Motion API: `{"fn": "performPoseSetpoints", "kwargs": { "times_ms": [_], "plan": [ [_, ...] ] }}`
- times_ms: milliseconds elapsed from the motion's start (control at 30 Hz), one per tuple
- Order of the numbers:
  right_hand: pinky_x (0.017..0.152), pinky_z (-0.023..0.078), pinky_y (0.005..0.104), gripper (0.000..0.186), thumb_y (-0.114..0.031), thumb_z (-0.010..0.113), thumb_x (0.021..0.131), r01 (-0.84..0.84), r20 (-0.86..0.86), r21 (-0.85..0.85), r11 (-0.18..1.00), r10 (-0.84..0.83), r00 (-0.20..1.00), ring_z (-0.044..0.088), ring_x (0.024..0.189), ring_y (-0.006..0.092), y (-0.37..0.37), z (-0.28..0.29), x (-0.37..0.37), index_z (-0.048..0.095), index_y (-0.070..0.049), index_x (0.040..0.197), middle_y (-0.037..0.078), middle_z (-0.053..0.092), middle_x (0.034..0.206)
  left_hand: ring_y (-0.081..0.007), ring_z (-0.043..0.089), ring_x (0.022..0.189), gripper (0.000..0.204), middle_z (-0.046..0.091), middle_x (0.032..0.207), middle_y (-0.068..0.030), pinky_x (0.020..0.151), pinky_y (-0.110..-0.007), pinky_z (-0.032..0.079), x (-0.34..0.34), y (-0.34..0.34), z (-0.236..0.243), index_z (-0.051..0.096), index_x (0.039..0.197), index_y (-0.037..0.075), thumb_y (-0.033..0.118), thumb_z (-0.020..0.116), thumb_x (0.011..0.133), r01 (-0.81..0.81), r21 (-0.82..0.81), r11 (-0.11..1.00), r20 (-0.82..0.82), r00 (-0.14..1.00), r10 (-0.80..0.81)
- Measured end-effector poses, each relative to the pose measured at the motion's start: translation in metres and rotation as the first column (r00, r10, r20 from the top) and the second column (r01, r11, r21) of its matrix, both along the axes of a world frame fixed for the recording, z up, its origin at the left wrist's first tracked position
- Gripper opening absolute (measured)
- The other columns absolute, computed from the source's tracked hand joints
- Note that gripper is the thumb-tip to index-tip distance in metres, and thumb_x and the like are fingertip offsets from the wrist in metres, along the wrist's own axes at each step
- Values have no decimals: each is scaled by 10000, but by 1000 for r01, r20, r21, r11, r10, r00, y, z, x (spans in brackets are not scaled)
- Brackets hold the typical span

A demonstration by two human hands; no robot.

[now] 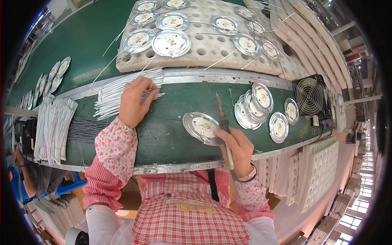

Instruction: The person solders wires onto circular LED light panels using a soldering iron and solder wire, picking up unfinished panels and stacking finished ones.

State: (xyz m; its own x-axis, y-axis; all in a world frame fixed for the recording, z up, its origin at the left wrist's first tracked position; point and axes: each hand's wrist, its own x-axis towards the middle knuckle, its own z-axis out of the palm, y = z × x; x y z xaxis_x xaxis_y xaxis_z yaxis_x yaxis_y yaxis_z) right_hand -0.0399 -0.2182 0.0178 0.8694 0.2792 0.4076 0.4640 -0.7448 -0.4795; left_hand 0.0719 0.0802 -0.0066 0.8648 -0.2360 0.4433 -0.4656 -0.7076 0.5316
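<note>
My left hand [136,100] reaches over a loose pile of white wires [112,96] at the far rail, thumb and fingertips pinched together on a wire. In my right hand [238,148] is a soldering iron [223,118], its thin tip pointing up and away from me. Beside that hand, a round silver LED board [201,127] with a pale centre lies on the green bench, its right edge by my fingertips. Whether those fingers also grip the board I cannot tell.
More round boards [261,98] lie stacked right of the iron, near a black fan [310,96]. A white foam tray [196,53] behind the rail carries several wired boards. Bundled white wires [55,128] and dark wires [87,130] lie at left. A person's arm [25,173] shows far left.
</note>
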Motion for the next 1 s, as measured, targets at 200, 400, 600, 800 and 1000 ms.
{"fn": "performPoseSetpoints", "kwargs": {
  "times_ms": [200,400,600,800,1000],
  "plan": [
    [717,540,384,472,36,746,677,17,9,13,1000,-18,1000,665,879,305,3,4,-5,682,-109,1122,117,662,1004,-270,622,855,130,647,894,-59,787,-370,418,-8,0,6,642,888,59,61,736,797,13,186,983,108,994,-34],
    [672,533,356,433,65,737,716,52,0,93,994,-52,999,664,793,283,3,5,-9,680,-90,1116,106,667,928,-222,652,874,105,681,902,-78,794,-329,473,-18,1,24,722,910,19,8,738,806,-6,-139,990,5,1000,7],
    [646,515,298,316,23,744,816,167,-14,310,936,-171,985,647,689,227,19,0,-6,669,-29,1118,122,653,830,-162,649,768,138,683,872,-79,671,-264,516,-62,-59,32,744,944,23,-33,728,818,81,-367,927,-189,969,-160],
    [652,515,286,313,-1,743,831,234,-47,359,903,-233,971,652,700,204,26,-1,-6,665,-10,1134,125,662,842,-160,649,724,186,664,880,-85,639,-264,514,-76,-97,26,727,986,25,-42,715,813,112,-459,881,-198,954,-225],
    [642,517,291,335,2,737,832,236,-24,342,910,-242,970,648,689,197,28,-1,-6,663,-15,1157,120,652,827,-168,616,677,177,658,859,-62,606,-288,480,-76,-100,28,725,954,41,-25,733,791,74,-392,917,-191,968,-160]
  ]
}}
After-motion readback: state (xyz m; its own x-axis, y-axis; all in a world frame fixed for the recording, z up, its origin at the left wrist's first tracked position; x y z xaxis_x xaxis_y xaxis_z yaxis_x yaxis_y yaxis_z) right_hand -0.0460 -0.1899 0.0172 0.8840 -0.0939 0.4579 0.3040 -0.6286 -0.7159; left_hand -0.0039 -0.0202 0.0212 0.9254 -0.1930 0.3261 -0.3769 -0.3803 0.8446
